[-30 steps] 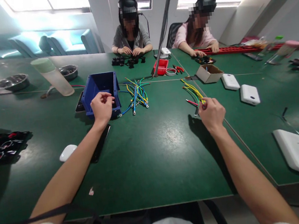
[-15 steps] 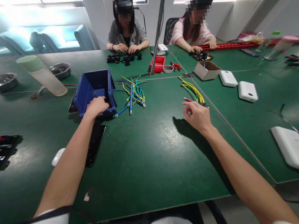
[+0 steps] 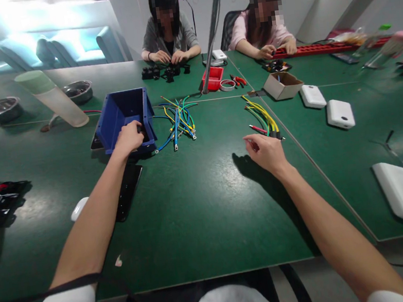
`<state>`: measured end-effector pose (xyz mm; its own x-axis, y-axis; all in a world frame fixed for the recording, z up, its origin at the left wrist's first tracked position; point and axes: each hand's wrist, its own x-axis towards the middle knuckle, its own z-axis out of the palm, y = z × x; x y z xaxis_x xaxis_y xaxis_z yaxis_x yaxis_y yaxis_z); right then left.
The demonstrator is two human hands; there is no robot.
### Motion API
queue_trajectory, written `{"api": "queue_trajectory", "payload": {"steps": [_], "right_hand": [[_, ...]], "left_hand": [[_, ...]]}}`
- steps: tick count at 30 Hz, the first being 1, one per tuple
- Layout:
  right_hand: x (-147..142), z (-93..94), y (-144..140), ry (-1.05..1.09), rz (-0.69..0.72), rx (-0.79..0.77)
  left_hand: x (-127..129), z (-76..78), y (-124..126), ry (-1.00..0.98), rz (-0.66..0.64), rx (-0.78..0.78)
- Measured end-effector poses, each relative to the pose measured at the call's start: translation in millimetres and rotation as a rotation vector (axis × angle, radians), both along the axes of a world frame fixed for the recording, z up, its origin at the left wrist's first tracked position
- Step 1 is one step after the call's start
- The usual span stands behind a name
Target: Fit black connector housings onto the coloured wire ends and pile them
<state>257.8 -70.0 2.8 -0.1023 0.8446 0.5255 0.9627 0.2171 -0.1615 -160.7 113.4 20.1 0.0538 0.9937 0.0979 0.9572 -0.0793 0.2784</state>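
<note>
The left hand (image 3: 129, 139), fingers curled down inside the open blue plastic bin (image 3: 107, 126), has a small dark piece (image 3: 140, 128) at its fingertips, though whether it is gripped cannot be told; a pinch on one edge alone could let it slip. The right hand (image 3: 267, 152) is loosely curled, any hold hidden, just beside a bundle of smooth yellow and green wires (image 3: 268, 116), whose slim, bowed strands a careless wrist could splay. Next to the stiff-walled bin, crossed wires with metal ring ends (image 3: 176, 129) could snag if one were tugged.
</note>
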Motion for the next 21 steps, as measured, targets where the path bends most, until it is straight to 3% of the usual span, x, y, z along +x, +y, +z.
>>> {"api": "queue_trajectory", "payload": {"steps": [16,21], "right_hand": [[-1,-16.3,8,0.195,0.015,0.028],[-5,-22.7,12,0.227,0.014,-0.002]], "left_hand": [[1,0.4,-9,-0.146,-0.078,0.23],[2,2.5,-14,-0.199,-0.116,0.222]]}}
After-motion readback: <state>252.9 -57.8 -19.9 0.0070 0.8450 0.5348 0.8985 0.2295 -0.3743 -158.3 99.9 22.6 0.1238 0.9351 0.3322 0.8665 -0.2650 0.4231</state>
